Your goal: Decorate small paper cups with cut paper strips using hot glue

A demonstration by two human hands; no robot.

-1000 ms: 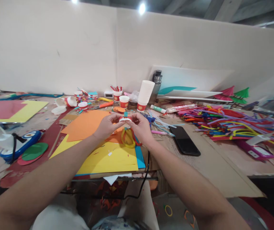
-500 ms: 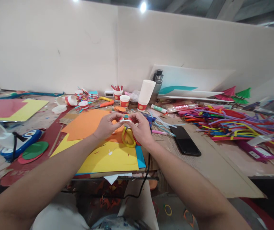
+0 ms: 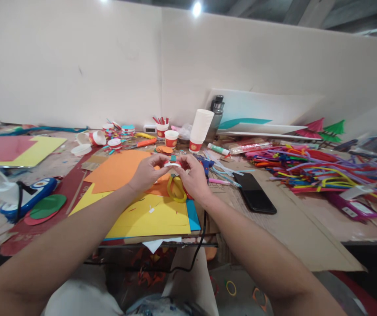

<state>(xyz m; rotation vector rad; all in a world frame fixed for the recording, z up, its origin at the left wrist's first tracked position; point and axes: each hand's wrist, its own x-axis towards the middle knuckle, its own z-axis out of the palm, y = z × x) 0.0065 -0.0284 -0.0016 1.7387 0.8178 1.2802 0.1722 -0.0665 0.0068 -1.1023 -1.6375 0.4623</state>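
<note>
A small red and white cup piece (image 3: 172, 163) with a green strip on top is pinched between my two hands. My left hand (image 3: 148, 172) holds its left side, and my right hand (image 3: 193, 175) grips the right side. Just below them, yellow-handled scissors (image 3: 177, 190) lie over orange paper (image 3: 119, 169) and yellow paper (image 3: 145, 218). A blue tool (image 3: 207, 165), partly hidden, is beside my right hand. Behind my hands are thin orange discs (image 3: 163, 149).
Paper cups (image 3: 171, 139), a tall cup stack (image 3: 202, 125) and a dark bottle (image 3: 217, 115) stand at the back. To the right lie a black phone (image 3: 256, 193) and many pipe cleaners (image 3: 320, 169). A blue power strip (image 3: 30, 199) sits left.
The green strip on the small cup piece stands slightly higher between my fingers. Both hands stay in nearly the same place.
</note>
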